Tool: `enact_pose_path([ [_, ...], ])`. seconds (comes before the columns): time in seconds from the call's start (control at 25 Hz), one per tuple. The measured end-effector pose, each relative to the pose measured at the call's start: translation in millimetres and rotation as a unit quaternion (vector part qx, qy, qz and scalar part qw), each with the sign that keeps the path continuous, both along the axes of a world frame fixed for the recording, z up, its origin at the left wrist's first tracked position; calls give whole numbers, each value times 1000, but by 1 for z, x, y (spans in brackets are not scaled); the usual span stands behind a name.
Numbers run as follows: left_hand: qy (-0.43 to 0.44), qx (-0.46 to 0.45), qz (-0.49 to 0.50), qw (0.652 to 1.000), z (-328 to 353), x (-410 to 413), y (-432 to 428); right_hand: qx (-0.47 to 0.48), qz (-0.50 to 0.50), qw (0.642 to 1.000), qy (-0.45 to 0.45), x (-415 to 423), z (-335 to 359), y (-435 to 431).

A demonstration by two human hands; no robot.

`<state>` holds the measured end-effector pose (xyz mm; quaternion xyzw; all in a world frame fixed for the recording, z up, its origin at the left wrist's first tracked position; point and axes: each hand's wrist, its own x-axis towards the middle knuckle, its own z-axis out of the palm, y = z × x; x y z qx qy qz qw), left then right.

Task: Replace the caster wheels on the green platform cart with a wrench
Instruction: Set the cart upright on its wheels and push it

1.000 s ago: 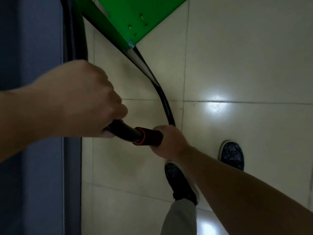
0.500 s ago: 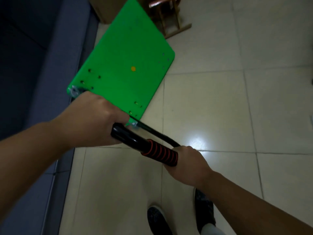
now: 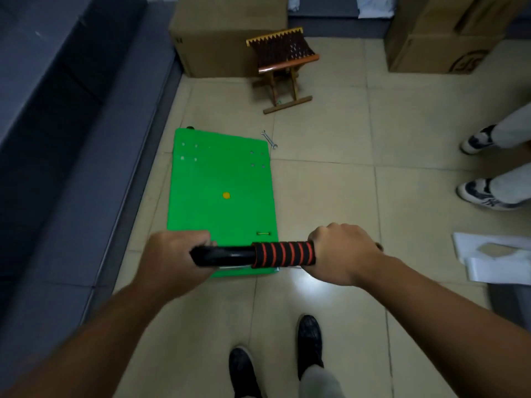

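The green platform cart (image 3: 221,179) stands flat on the tiled floor with its deck facing up; bolt heads show near its far corners. Its black handle bar (image 3: 227,254) with a black-and-red striped foam grip (image 3: 283,254) runs across in front of me. My left hand (image 3: 172,261) grips the bare black end of the bar. My right hand (image 3: 342,252) grips the bar at the right end of the foam. A small silver wrench (image 3: 269,139) lies on the floor just off the cart's far right corner. The wheels are hidden under the deck, except a dark bit at the far left corner.
A dark sofa (image 3: 57,139) runs along the left. Cardboard boxes (image 3: 227,35) and a small wooden folding stool (image 3: 283,67) stand beyond the cart. Another person's shoes (image 3: 482,193) are at the right, above white paper (image 3: 494,257) on the floor. My own feet (image 3: 309,343) are below.
The cart has swung from tilted and angled to lying flat and square in front of me. Both hands stayed on the handle, which now lies level across the view.
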<state>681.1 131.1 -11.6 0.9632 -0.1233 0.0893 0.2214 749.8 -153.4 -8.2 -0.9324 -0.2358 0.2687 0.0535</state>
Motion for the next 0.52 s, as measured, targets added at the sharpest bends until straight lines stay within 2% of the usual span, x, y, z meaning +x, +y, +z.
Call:
enact_pose_path([
  [0.16,83,-77,49,992,-16,-111,7,-55,57,997,-13,-72,37,11],
  [0.4,270,-151,102,946,-55,-248,5,-147,95,985,-6,-186,43,30],
  [0.52,283,-156,67,944,-67,-280,-7,-176,69,982,-7,-228,40,16],
])
